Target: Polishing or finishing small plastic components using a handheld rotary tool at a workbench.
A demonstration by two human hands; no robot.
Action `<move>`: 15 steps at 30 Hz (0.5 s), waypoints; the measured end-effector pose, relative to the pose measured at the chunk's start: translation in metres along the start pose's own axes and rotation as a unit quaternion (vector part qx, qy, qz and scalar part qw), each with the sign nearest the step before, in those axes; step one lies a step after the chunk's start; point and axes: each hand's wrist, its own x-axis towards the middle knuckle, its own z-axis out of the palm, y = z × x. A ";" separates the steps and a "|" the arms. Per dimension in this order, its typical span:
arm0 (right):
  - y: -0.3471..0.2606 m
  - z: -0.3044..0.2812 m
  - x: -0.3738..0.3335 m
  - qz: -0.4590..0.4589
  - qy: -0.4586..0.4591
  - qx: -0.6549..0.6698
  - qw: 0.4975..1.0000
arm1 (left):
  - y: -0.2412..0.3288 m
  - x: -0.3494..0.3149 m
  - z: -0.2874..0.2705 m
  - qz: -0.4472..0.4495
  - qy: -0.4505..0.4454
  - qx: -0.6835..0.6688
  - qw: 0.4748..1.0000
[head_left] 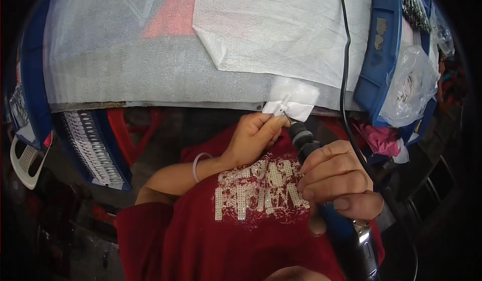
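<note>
My left hand [251,139] is at the table's front edge, thumb and fingers pinching a small pale metal-looking piece [281,109]. Its exact kind is too small to make out. Under the piece lies a folded white pad [301,89], part on the table and part over its edge. Wrapped in my right hand [342,180] is a black and blue rotary tool [337,223], slanting up and left. The tool's black chuck [301,134] points at the piece, and its thin tip is close to my left fingertips; whether it touches the piece I cannot tell.
A grey padded sheet covers the table [165,75], with a white cloth [281,30] over part of it. A black cord [345,55] runs down the right side. Blue crates [377,55] with plastic bags [411,88] stand right. Below left are a blue tray of metal pieces [93,148] and a red stool [120,135].
</note>
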 end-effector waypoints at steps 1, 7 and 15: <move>0.000 0.002 0.002 0.007 0.003 -0.001 1.000 | 0.001 -0.001 0.000 0.006 0.002 0.006 1.000; 0.007 0.000 0.007 0.007 -0.014 0.004 1.000 | -0.003 0.004 0.001 0.037 0.014 0.038 0.999; 0.004 -0.016 0.019 0.038 -0.147 -0.025 0.988 | -0.004 0.003 0.002 0.044 0.017 0.041 0.998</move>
